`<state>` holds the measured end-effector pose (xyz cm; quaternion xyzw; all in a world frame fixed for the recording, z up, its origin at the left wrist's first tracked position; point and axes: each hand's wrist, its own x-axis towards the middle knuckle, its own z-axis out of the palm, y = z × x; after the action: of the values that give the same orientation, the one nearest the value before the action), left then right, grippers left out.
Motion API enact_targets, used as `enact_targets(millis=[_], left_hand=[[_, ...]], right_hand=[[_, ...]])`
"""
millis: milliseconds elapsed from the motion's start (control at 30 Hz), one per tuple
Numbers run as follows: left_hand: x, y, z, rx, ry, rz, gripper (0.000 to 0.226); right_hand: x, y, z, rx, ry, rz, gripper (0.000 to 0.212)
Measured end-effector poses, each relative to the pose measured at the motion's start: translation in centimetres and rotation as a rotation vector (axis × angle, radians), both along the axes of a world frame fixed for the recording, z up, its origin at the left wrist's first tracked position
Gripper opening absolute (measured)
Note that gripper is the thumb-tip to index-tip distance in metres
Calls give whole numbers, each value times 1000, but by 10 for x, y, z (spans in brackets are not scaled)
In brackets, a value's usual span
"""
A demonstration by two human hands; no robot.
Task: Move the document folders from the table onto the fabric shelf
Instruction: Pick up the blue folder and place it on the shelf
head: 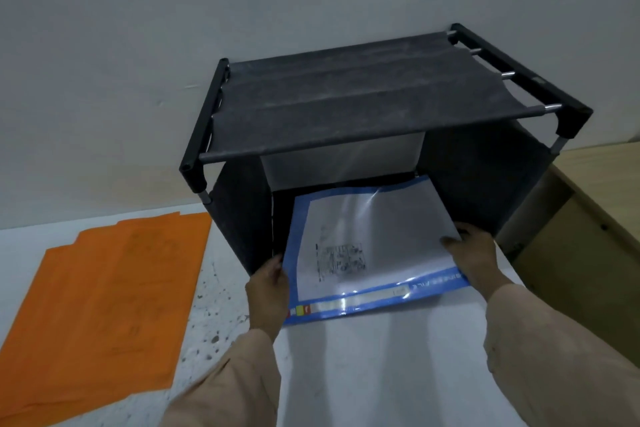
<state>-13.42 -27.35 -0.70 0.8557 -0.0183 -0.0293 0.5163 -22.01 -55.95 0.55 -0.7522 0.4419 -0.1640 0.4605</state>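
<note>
The fabric shelf [346,104] stands on the white desk [381,357] against the wall, its dark cloth top stretched over a black frame and its front open toward the camera. A blue-edged document folder [367,246] with a white sheet inside lies tilted in that opening, its far end inside the shelf's lower compartment and its near end jutting out over the desk. The left hand [268,295] holds the folder's near left edge, fingers pinching it. The right hand [476,256] grips the folder's right edge, fingers pressed on top of it. Orange folders [100,302] lie flat on the desk, well left of the shelf.
</note>
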Motion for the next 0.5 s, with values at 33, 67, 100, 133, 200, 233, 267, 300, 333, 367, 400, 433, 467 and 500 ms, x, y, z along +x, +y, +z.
enact_targets(millis=[33, 67, 100, 133, 200, 233, 267, 300, 333, 367, 400, 433, 467, 500], left_hand=[[4, -4, 2, 46, -6, -12, 32], [9, -8, 4, 89, 0, -28, 37], [13, -10, 3, 107, 17, -46, 42], [14, -11, 2, 99, 37, -65, 46], [11, -8, -5, 84, 82, -87, 47], [9, -5, -8, 88, 93, -98, 48], [5, -3, -12, 100, 104, -131, 54], [1, 0, -17, 118, 115, -183, 62], [-3, 1, -20, 169, 116, -245, 67], [-6, 2, -24, 266, 97, -312, 66], [-10, 3, -26, 395, 39, -393, 62], [-12, 2, -30, 503, -48, -482, 58], [-14, 2, -33, 582, -131, -563, 56], [-15, 2, -38, 656, -179, -628, 56]], right_hand=[[4, -1, -1, -18, 3, 12, 33], [9, -2, -2, -27, 9, 23, 32], [13, -3, -4, -33, 14, 37, 32], [16, -3, -6, -37, 26, 46, 32], [22, -7, -10, -51, 74, 58, 34], [24, -8, -11, -54, 99, 65, 36], [26, -9, -13, -48, 118, 72, 38], [28, -11, -15, -41, 127, 78, 39], [30, -12, -16, -38, 133, 82, 40], [32, -12, -17, -45, 131, 86, 40], [33, -12, -18, -58, 121, 96, 39], [33, -12, -18, -78, 114, 114, 38], [33, -12, -18, -102, 124, 141, 38], [32, -11, -18, -126, 152, 178, 38]])
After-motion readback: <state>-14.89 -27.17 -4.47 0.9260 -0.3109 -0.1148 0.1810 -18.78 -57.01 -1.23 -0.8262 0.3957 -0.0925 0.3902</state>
